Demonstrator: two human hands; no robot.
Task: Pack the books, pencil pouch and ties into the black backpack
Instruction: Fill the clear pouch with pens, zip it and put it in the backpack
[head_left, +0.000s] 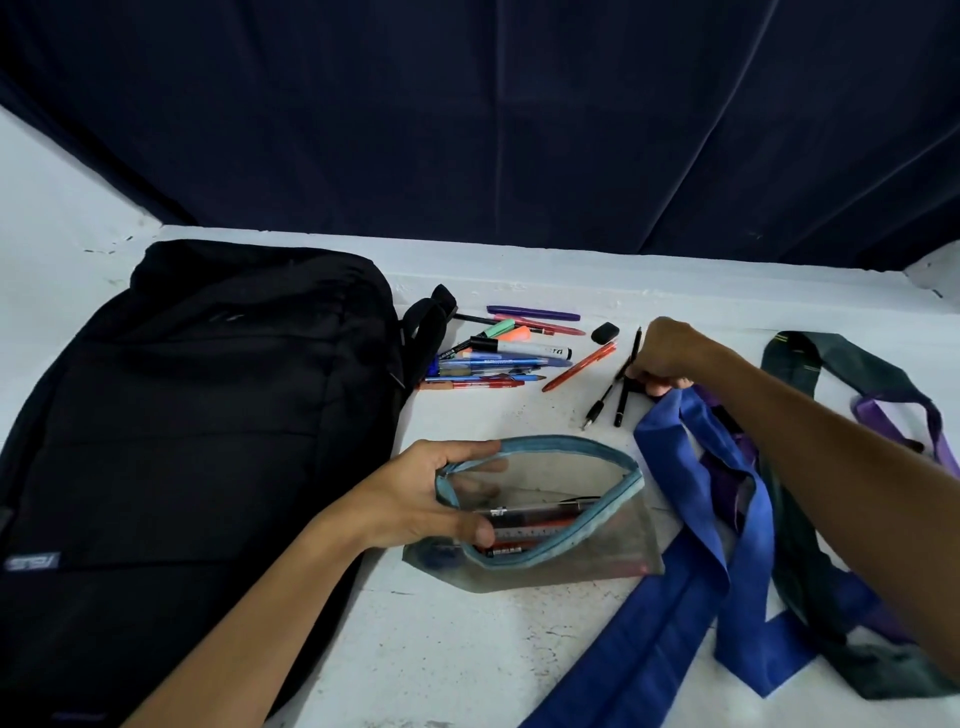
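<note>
Left hand (415, 499) has the pencil pouch (540, 519) by its near-left end, thumb over the blue-trimmed rim and fingers curled inside the clear wall, propping the mouth wide open. A few pens and a ruler lie along the bottom of the pouch, which rests on the white table (467, 649) just right of the black backpack (197, 415). The backpack lies flat, front panel up — no opening showing from here.

Over on the other side, the right hand (662, 358) is down on the table beyond the pouch, fingers curled around a black pen (635, 345) whose tip pokes up past the knuckles. Two more black pens (608, 400) lie just beside it, nearer the pouch. So the pouch mouth sits near and to the left of that gripping hand.

Further back — a loose heap of coloured pens and markers (498, 353) beside the backpack strap, with a small black eraser (605, 332) close by. The blue tie (691, 519) sprawls under the right forearm, tangled with a purple tie (883, 415) and a dark green tie (810, 545).
</note>
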